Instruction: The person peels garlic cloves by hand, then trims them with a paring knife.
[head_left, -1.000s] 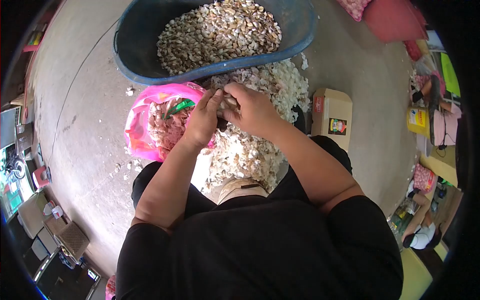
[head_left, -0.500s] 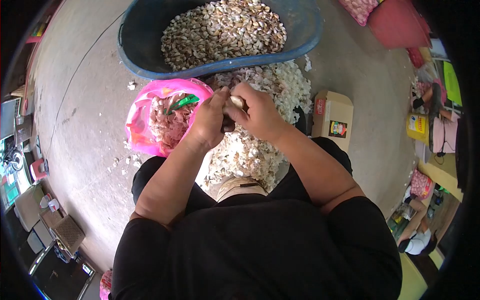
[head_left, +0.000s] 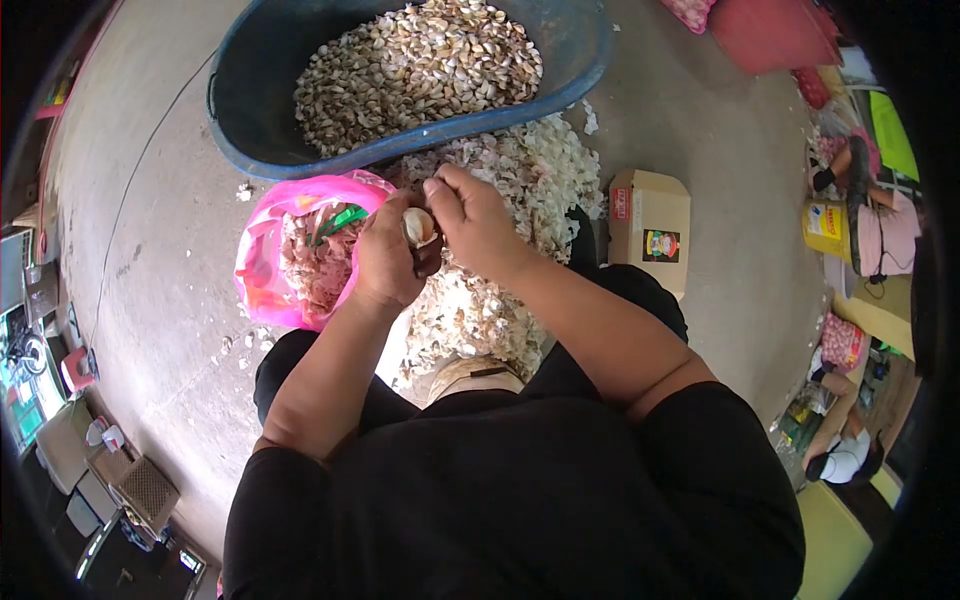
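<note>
My left hand (head_left: 385, 260) holds a whitish garlic bulb (head_left: 419, 228) between curled fingers, in front of my body. Close beside it, my right hand (head_left: 485, 220) has its thumb and fingers pinched together; what they grip, if anything, is hidden. Just left of my hands a pink plastic bag (head_left: 258, 255) contains papery garlic skins (head_left: 318, 270) and a green object (head_left: 345, 220). Loose pale skins (head_left: 480, 310) lie heaped beneath and behind my hands. Farther ahead, a blue tub (head_left: 255, 95) contains many separated garlic cloves (head_left: 420, 75).
To the right stands a cardboard box (head_left: 650, 205) with a label. A yellow container (head_left: 828, 232) and another person (head_left: 845, 455) are at the far right. A red sack (head_left: 775, 35) lies at upper right. Crates (head_left: 145, 495) stand lower left.
My right hand has drawn slightly apart from my left, exposing the garlic bulb in my left hand. The whole scene has shifted somewhat left as the camera moved.
</note>
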